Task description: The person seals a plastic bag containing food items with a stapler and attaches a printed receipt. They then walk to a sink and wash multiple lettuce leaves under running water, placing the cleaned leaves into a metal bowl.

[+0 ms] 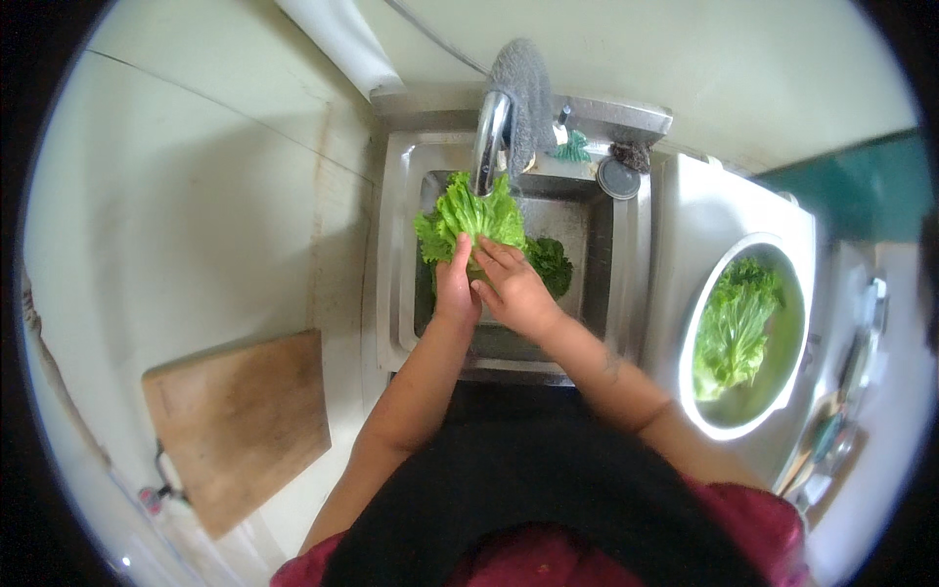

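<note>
A bright green lettuce leaf (476, 207) is spread under the chrome faucet (489, 142), above the steel sink (393, 245). My left hand (456, 289) grips it from the near side, thumb laid on top; the other fingers are hidden beneath. Across the leaf's near end rest the fingers of my right hand (518, 292), pressing on it. More dark green lettuce (552, 266) lies in the basin behind my right hand, and some shows at the left, partly covered by my left hand. Whether water is running cannot be made out.
On the right, a white-rimmed bowl (692, 391) of lettuce stands on a white surface. A grey cloth (521, 88) drapes over the faucet. A round dark lid (618, 178) and a green scrubber (573, 148) sit on the sink's back ledge. A wooden board (245, 421) is at lower left.
</note>
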A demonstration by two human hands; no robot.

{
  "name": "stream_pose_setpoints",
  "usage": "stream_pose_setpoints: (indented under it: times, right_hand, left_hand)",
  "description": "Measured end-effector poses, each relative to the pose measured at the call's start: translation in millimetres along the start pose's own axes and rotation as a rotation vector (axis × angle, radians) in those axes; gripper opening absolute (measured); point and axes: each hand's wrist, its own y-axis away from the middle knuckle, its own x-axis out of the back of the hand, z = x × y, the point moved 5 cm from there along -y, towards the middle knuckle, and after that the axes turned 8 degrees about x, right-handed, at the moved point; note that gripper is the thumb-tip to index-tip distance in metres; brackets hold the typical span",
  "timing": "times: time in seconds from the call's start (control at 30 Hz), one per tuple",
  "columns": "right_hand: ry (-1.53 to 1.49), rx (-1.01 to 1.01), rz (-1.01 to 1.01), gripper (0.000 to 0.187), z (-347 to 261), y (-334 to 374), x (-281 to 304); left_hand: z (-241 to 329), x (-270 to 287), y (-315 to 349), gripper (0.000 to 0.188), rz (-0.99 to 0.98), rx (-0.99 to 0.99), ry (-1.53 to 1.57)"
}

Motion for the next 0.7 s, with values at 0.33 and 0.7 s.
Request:
stream_pose_setpoints:
  times: [0.33,0.7]
  right_hand:
    - [0.143,-0.756,-0.079,0.03,207.0,78.1,-8.8]
    - [0.511,-0.714,-0.492,0.051,207.3,68.1,-68.4]
  left_hand:
    - [19.3,-2.7,-33.3,0.045,0.0,-0.073,-0.195]
    - [72.5,10.4,30.8,0.051,0.21,-0.211,-0.252]
